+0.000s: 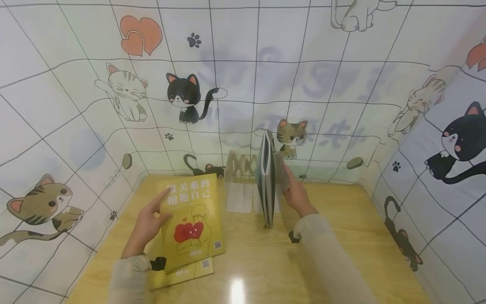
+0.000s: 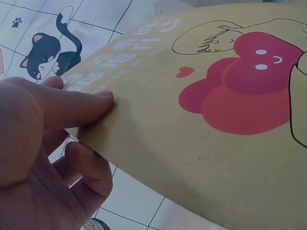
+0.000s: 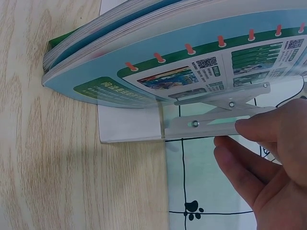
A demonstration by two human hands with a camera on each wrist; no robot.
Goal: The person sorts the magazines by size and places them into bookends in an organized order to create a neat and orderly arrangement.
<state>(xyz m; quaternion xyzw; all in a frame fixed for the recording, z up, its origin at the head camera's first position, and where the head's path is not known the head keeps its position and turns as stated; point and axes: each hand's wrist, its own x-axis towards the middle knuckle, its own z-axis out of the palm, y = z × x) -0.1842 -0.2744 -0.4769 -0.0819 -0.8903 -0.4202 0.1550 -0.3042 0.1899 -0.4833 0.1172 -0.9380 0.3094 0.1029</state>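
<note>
On the left, my left hand [image 1: 147, 223] pinches the edge of a yellow book [image 1: 171, 249] with a red heart drawing on its cover. In the left wrist view the thumb lies on the cover and fingers are beneath it. Another yellow book [image 1: 190, 272] lies partly hidden under it. At the table's back stands a white expandable bookend [image 1: 239, 194] with a lattice of crossed bars. Several thin books [image 1: 267, 181] stand upright on it near its right end. My right hand [image 1: 298, 196] pinches the bookend's right side plate [image 3: 211, 129] between thumb and fingers.
The wooden table [image 1: 334, 236] meets a wall covering [image 1: 243, 84] printed with cats and grid lines at the back and both sides. Bare white base plates [image 1: 237, 204] of the bookend lie left of the upright books.
</note>
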